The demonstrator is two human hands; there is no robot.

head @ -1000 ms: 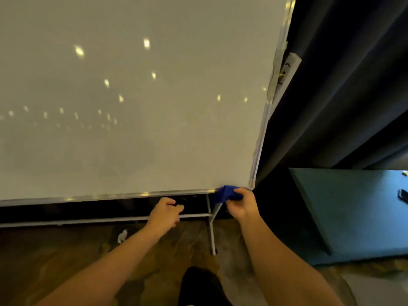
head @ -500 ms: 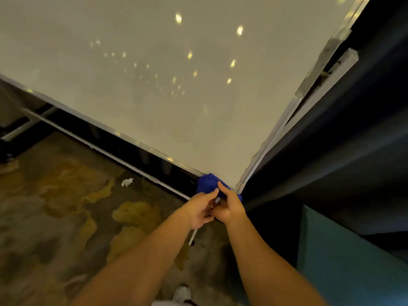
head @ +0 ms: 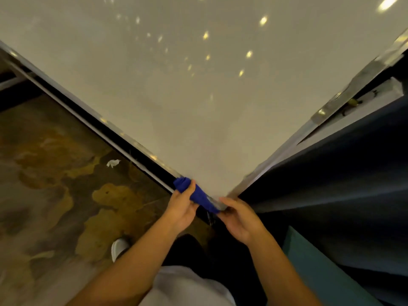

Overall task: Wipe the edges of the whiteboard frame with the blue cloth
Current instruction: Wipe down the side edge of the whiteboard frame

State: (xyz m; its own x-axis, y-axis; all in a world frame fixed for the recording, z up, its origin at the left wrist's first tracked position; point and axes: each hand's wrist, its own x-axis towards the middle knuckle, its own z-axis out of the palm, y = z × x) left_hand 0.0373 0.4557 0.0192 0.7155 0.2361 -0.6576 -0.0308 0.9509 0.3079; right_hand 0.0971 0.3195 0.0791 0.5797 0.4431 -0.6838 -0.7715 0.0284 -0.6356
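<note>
My left hand point(head: 182, 209) pinches the blue cloth point(head: 197, 195) over the whiteboard frame point(head: 141, 149); my half-open right hand point(head: 239, 217) steadies the adjacent corner, so firm, even pressure should wipe cleanly.

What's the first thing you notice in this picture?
The bright blue cloth, pressed on the bottom corner of the big whiteboard, with the left hand gripping it and the right hand at its other end. A white paper scrap lies on the brown floor at left.

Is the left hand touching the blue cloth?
Touching. The head view shows the left hand gripping the blue cloth, thumb over its top, with the cloth pressed along the whiteboard frame's bottom edge at the corner.
</note>
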